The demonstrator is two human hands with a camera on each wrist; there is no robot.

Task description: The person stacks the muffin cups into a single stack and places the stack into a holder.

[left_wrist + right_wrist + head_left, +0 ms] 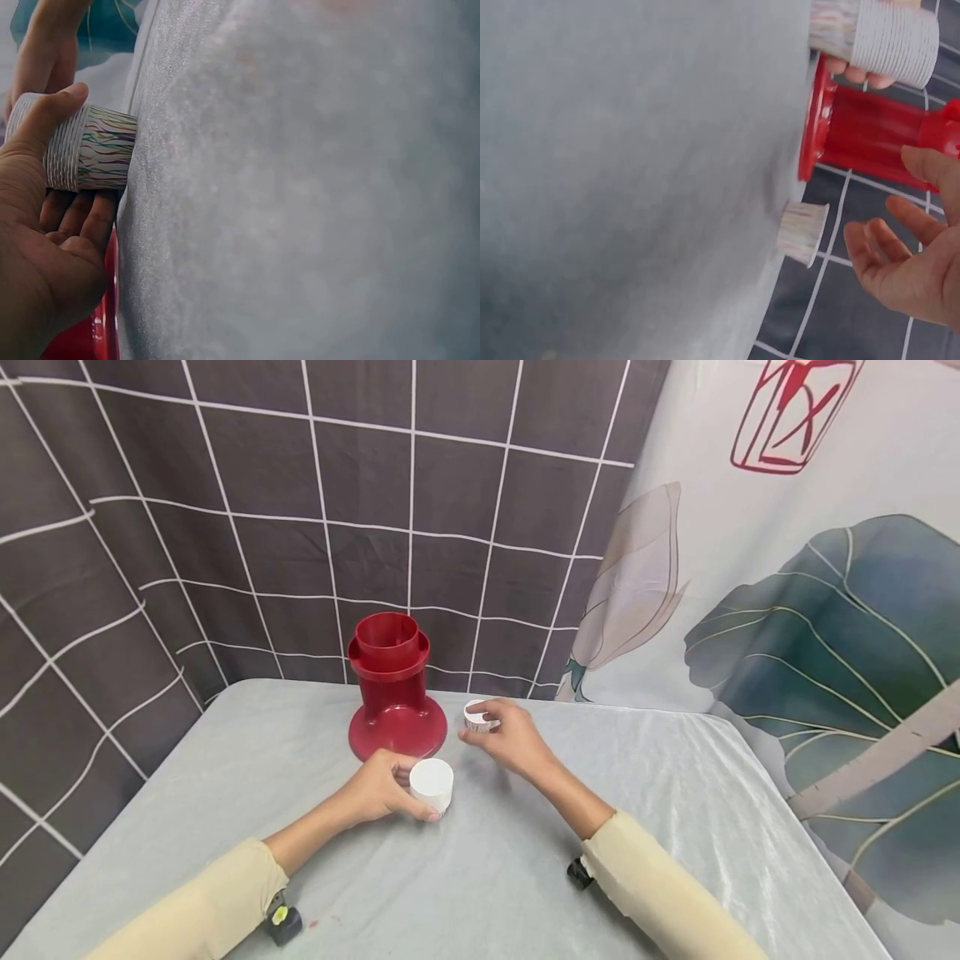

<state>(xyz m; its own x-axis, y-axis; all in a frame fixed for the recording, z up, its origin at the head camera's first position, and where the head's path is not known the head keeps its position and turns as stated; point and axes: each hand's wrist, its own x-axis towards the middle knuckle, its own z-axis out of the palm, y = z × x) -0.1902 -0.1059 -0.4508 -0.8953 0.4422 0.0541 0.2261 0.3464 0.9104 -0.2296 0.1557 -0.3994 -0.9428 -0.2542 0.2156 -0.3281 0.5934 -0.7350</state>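
Observation:
My left hand (381, 790) grips a nested stack of white paper cups (431, 783) with coloured streaks. In the left wrist view, the thumb lies over the stack's ribbed rims and the fingers lie beneath it. A single small paper cup (802, 232) with the same streaks stands on the table, right of the red dispenser-like stand (390, 693). Over that cup hovers my right hand (513, 737), thumb and fingers spread. The right wrist view shows a gap between those fingers and the cup. The stand has a round flared base and an upright open tube.
A grey cloth covers the table (525, 877). Behind it hangs a dark curtain (360, 468) with a white grid. To the right is a white curtain (705, 460) with large leaf and flower prints.

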